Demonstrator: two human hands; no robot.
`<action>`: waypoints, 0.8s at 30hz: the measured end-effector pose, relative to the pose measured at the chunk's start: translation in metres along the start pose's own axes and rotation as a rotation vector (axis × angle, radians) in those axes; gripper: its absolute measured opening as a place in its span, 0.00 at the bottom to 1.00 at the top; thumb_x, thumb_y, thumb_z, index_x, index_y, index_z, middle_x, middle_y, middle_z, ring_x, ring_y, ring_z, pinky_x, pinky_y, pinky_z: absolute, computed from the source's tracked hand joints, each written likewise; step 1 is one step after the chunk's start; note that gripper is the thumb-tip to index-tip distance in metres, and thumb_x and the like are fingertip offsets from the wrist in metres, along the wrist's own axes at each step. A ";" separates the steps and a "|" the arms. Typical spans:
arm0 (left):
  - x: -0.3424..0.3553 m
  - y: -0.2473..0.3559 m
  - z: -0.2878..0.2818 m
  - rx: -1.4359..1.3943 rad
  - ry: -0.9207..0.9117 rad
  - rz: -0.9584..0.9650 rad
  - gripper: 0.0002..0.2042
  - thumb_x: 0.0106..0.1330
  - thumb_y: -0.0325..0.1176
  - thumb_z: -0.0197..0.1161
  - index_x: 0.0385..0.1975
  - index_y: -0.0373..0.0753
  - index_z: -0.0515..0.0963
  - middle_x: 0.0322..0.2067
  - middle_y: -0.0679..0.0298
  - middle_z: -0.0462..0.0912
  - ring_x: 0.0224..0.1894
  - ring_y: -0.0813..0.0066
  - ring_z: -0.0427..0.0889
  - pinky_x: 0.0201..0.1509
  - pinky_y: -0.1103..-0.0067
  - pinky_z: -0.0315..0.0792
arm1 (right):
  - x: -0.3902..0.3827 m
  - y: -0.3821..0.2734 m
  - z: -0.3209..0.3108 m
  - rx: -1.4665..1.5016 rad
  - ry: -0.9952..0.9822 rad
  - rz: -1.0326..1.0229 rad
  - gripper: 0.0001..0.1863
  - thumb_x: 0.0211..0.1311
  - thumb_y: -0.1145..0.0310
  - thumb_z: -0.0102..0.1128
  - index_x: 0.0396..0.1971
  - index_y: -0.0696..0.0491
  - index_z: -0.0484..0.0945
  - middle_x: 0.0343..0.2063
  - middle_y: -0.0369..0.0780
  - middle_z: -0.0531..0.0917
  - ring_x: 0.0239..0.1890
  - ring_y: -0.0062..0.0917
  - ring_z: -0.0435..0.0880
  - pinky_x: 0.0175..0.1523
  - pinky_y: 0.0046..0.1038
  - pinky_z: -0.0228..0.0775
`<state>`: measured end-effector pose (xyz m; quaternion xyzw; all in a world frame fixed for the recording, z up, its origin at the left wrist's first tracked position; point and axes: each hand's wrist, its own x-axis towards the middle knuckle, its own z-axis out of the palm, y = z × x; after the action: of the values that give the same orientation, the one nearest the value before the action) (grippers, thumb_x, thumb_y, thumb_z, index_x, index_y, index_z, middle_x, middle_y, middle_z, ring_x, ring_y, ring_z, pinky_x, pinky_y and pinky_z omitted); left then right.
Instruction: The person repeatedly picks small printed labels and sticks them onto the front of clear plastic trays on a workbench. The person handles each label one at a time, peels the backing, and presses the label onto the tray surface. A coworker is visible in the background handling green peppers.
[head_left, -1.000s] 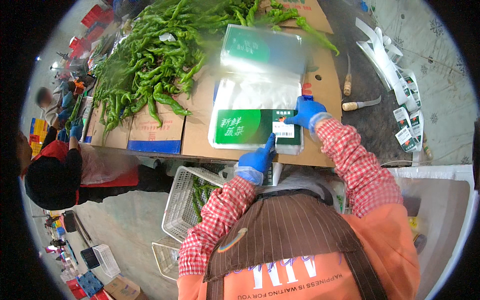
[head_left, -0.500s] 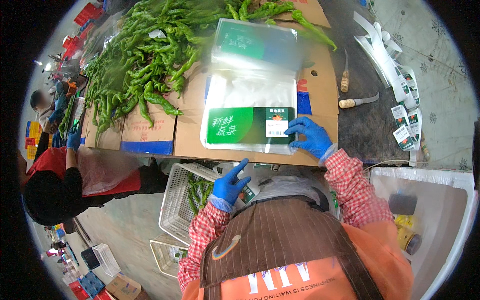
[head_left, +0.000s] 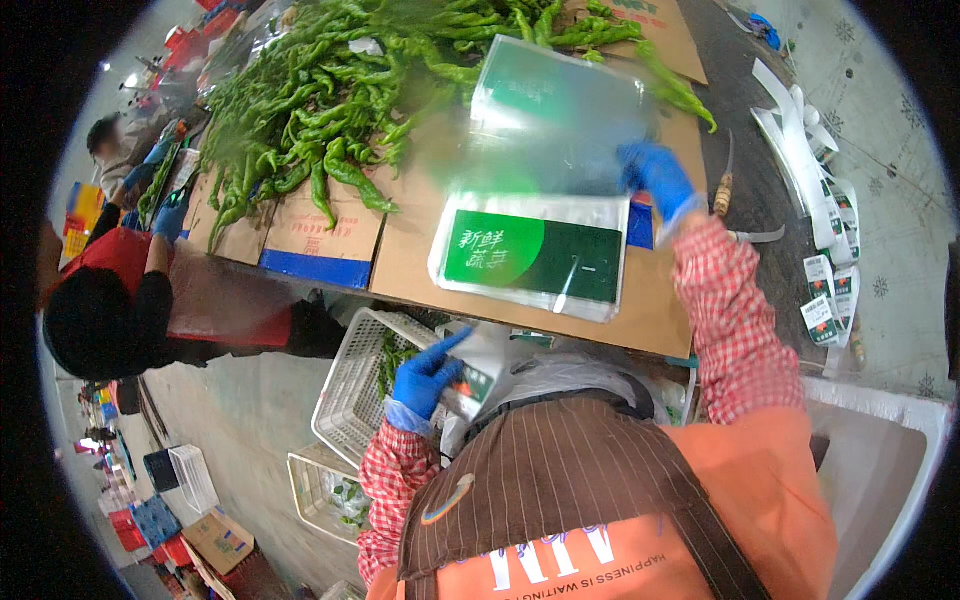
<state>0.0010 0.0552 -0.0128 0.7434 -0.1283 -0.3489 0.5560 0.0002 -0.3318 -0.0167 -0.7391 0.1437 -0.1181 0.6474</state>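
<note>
A stack of clear plastic bags with green printed panels (head_left: 500, 250) lies on cardboard at the table's front edge. The top one of this stack shows no sticker. Beyond it, more bags (head_left: 520, 85) lie folded away from me, their right side blurred. My right hand (head_left: 658, 182), in a blue glove, is closed at the right edge of the turned-over bag, its fingertips smeared. Below the table edge, my left hand (head_left: 424, 382), also blue-gloved, has its index finger stretched out and its other fingers closed on a strip of labels (head_left: 478, 383).
Green peppers (head_left: 330, 110) are heaped at the back left. To the right lie a wooden-handled knife (head_left: 722, 195) and label strips (head_left: 828, 220). A white crate (head_left: 345, 385) and a foam box (head_left: 900, 420) stand below. Another person (head_left: 110, 320) works at the left.
My right hand has moved up and away from the stack's front corner. The stickered bag has been turned away from me, baring an unlabelled one. My left hand stays low beside the labels.
</note>
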 end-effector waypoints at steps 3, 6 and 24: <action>0.000 0.017 -0.004 -0.309 0.215 0.107 0.19 0.51 0.18 0.45 0.46 0.32 0.65 0.42 0.62 0.70 0.38 0.80 0.70 0.43 0.86 0.64 | 0.051 -0.014 -0.030 0.189 0.591 -0.176 0.11 0.52 0.68 0.48 0.35 0.55 0.68 0.33 0.39 0.69 0.34 0.23 0.68 0.40 0.22 0.60; 0.001 0.035 -0.007 -0.472 0.349 0.141 0.20 0.51 0.19 0.44 0.47 0.34 0.64 0.39 0.62 0.70 0.35 0.80 0.70 0.41 0.86 0.64 | 0.052 -0.042 -0.034 0.385 0.709 -0.305 0.19 0.52 0.70 0.48 0.46 0.54 0.64 0.48 0.42 0.65 0.49 0.28 0.65 0.52 0.25 0.57; 0.001 0.033 0.051 -0.385 -0.071 0.065 0.17 0.50 0.21 0.57 0.42 0.32 0.66 0.35 0.61 0.74 0.36 0.79 0.72 0.41 0.83 0.67 | -0.113 -0.048 0.130 0.182 -0.244 0.109 0.10 0.48 0.76 0.53 0.34 0.55 0.73 0.34 0.37 0.75 0.37 0.19 0.73 0.41 0.20 0.66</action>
<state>-0.0255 0.0060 0.0105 0.6062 -0.1028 -0.3747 0.6939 -0.0554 -0.1642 0.0143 -0.6774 0.0925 -0.0045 0.7297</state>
